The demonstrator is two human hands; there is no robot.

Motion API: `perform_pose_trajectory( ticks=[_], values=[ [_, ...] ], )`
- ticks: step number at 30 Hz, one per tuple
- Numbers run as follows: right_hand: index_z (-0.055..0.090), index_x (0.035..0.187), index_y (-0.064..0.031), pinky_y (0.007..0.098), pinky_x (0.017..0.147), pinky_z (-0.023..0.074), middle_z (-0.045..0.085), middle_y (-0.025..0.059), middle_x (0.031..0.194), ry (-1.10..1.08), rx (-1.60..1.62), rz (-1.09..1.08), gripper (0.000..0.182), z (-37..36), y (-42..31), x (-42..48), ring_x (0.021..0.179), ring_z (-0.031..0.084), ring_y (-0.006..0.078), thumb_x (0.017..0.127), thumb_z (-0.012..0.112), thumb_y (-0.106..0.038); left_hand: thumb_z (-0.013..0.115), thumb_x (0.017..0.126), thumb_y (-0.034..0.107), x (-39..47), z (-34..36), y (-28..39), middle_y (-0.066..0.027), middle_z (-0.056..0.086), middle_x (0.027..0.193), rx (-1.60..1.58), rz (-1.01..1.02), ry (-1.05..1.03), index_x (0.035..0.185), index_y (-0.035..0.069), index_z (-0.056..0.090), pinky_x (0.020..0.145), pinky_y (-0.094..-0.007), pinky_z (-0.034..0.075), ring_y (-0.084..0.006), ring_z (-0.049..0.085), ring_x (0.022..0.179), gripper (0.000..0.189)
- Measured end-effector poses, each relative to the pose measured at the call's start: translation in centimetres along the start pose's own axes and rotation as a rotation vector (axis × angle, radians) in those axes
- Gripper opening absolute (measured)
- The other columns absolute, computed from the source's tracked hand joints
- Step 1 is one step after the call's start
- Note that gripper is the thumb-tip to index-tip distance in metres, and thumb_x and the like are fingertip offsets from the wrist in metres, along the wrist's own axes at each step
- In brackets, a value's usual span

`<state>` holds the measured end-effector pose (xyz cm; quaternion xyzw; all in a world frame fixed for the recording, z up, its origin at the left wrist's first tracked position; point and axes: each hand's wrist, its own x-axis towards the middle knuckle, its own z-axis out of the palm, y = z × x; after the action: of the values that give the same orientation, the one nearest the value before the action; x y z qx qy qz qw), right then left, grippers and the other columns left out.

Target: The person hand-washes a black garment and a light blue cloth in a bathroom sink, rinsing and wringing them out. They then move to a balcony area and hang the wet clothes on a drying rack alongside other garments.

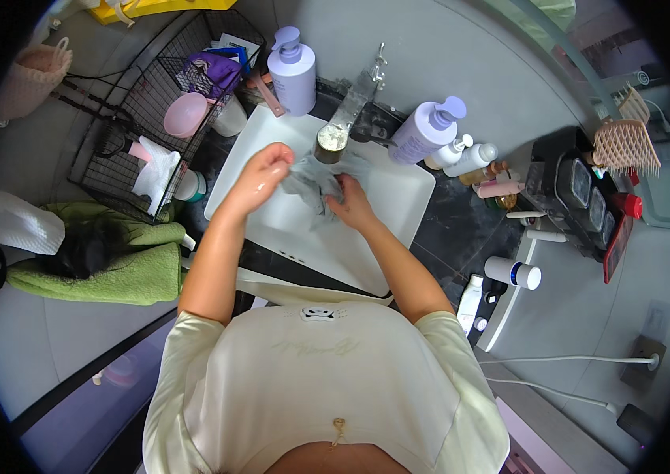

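Note:
A wet, bunched grey translucent cloth lies in the white rectangular sink, beneath the faucet. My right hand grips its right side, with the fingertips partly hidden in the folds. Wet and curled, my left hand hangs over the left part of the sink, beside the cloth's left edge. Whether anything is inside its fingers cannot be made out. The faucet's round mouth sits just above the cloth.
Lavender pump bottles flank the faucet. At left are a black wire basket and a green towel. Small bottles and a black organizer line the right counter. White cables run along the right wall.

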<state>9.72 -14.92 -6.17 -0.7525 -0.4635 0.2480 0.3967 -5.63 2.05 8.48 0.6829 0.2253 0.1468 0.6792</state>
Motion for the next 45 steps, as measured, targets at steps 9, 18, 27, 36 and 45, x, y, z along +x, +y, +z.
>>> perform_pose_trajectory(
  ticks=[9, 18, 27, 36, 45],
  values=[
    [0.046, 0.118, -0.0050, 0.0347, 0.084, 0.0450, 0.057, 0.0096, 0.101, 0.073, 1.203, 0.423, 0.034, -6.6, -4.9, 2.0, 0.093, 0.056, 0.0211, 0.087, 0.047, -0.019, 0.042, 0.074, 0.006, -1.1, -4.7, -4.2, -0.0054, 0.049, 0.080, -0.705, -0.137, 0.406, 0.083, 0.006, 0.049, 0.075, -0.0339, 0.046, -0.0194, 0.051, 0.076, 0.012],
    [0.058, 0.091, -0.0043, 0.0449, 0.068, 0.0471, 0.061, 0.0215, 0.082, 0.390, 0.159, -0.182, 0.030, 1.2, -11.7, 1.2, 0.075, 0.059, 0.0399, 0.082, 0.060, -0.032, 0.034, 0.095, 0.037, 1.9, 7.7, -7.5, -0.0089, 0.054, 0.120, -0.915, -0.609, 0.228, 0.123, 0.009, 0.049, 0.092, -0.0407, 0.045, -0.0230, 0.052, 0.112, 0.042],
    [0.057, 0.099, -0.0043, 0.0441, 0.070, 0.0486, 0.063, 0.0207, 0.087, 0.273, -0.078, -0.053, 0.035, 1.9, -8.2, 3.7, 0.083, 0.061, 0.0393, 0.076, 0.060, -0.031, 0.035, 0.096, 0.039, 1.5, 5.4, -11.7, -0.0058, 0.058, 0.117, -1.314, -0.131, -0.323, 0.123, 0.010, 0.050, 0.092, -0.0390, 0.045, -0.0224, 0.056, 0.107, 0.042],
    [0.047, 0.122, -0.0013, 0.0286, 0.087, 0.0443, 0.059, 0.0100, 0.114, -0.106, 0.214, -0.161, 0.061, -3.9, -6.2, 3.2, 0.101, 0.057, 0.0174, 0.077, 0.072, -0.034, 0.046, 0.091, 0.046, 0.2, 1.2, -4.3, -0.0120, 0.056, 0.117, -0.942, -0.507, 0.205, 0.109, 0.007, 0.058, 0.087, -0.0409, 0.047, -0.0252, 0.060, 0.097, 0.045],
    [0.048, 0.122, -0.0011, 0.0295, 0.080, 0.0455, 0.063, 0.0071, 0.101, -0.224, 0.672, 0.283, 0.051, -9.2, -5.2, 1.0, 0.095, 0.058, 0.0176, 0.082, 0.066, -0.026, 0.052, 0.086, 0.044, 0.6, -1.8, -9.0, -0.0024, 0.051, 0.094, -0.633, -0.437, 0.437, 0.099, 0.012, 0.061, 0.083, -0.0380, 0.044, -0.0181, 0.050, 0.089, 0.035]
  ],
)
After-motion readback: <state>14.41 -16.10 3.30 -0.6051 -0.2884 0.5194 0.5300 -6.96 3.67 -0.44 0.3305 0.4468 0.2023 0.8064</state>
